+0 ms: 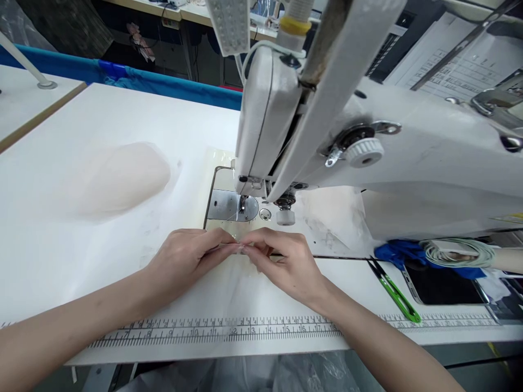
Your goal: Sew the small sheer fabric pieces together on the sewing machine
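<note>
At the far left, the tabletop [49, 245] is bordered along its back by a blue cloth edging [175, 87]. Nearer the middle, a sheer beige piece of fabric [139, 177] is laid flat; it can be judged light, limp and easily creased, best lifted by its rim. Between it and the machine, a stretch of smooth white surface is offered for sideways sliding.

The left hand [183, 256] is closed in a pinch, thumb against forefinger, on a small pale piece [240, 249] held in front of the metal needle plate [223, 204]. Most of that piece is hidden by the fingertips, so its shape cannot be told. It is judged nearly weightless, soft and perhaps slippery, and is best gripped at its very edges, with little force. Behind it, reach is limited by the low head of the sewing machine [265, 120]; in front, the tabletop is ended just beyond a printed ruler strip [229, 332].

The same piece is pinched from the other side by the right hand [288, 261], its fingertips brought against those of the left. Past it, a thin pale sheet [335, 209] is partly covered by the machine's arm. Farther right, movement is hemmed in by green-handled snips [394, 291], a bunched blue cloth [396, 253], a coiled cord [457, 253] and a dark-screened phone [445, 286].
</note>
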Tool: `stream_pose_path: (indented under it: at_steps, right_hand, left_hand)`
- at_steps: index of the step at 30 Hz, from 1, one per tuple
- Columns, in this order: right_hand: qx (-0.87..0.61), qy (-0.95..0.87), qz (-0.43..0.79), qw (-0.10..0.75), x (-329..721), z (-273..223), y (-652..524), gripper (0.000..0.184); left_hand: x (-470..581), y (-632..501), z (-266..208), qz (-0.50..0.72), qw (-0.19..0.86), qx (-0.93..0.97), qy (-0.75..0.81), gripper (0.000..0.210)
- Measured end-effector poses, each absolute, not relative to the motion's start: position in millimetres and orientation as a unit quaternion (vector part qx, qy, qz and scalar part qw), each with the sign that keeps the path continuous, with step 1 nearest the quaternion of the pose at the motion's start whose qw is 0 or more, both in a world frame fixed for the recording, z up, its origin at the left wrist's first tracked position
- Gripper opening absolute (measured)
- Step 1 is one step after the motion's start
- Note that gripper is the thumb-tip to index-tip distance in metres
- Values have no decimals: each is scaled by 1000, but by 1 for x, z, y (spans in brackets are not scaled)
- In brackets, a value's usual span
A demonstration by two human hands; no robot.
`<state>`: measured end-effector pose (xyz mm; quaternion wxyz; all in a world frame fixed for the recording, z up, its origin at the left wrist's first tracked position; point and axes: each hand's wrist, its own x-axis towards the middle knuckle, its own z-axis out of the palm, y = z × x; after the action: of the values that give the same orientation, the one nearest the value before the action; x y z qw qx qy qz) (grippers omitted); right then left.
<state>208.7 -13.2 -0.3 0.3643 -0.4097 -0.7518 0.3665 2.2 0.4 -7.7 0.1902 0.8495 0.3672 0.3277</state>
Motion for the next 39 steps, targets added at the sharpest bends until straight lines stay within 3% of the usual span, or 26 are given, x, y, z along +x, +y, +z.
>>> stream_pose_path:
  at_steps: [3, 7, 12, 16, 20, 24, 31, 36, 39]
  right_hand:
    - [-381, -795, 253, 399, 211, -5, -12, 11]
    - [-266, -878, -37, 397, 215, -6, -10, 10]
    - [-142, -887, -203, 391, 216, -2, -10, 8]
    - [-109, -883, -236, 391, 215, -1, -11, 7]
    - [-123, -887, -203, 396, 217, 1, -13, 11]
    - [-164, -891, -153, 396, 219, 5, -15, 17]
    - [-133, -887, -177, 406, 216, 1, -16, 14]
    - [-113, -890, -194, 397, 218, 0, -17, 10]
    - [-121, -889, -177, 404, 220, 3, -18, 9]
  left_hand:
    - [1, 0, -11, 322, 204, 841, 383, 17]
    - [1, 2, -14, 306, 264, 838, 367, 23]
    - [1, 1, -9, 316, 158, 888, 293, 14]
    - [-1, -1, -5, 317, 114, 894, 296, 14]
    - [-4, -1, -7, 300, 111, 919, 229, 26]
    - [-3, -3, -8, 309, 108, 908, 263, 14]
    - [-2, -6, -7, 317, 45, 914, 250, 22]
    - [-3, -7, -8, 343, 55, 898, 270, 10]
    - [-3, -8, -7, 319, 108, 895, 292, 14]
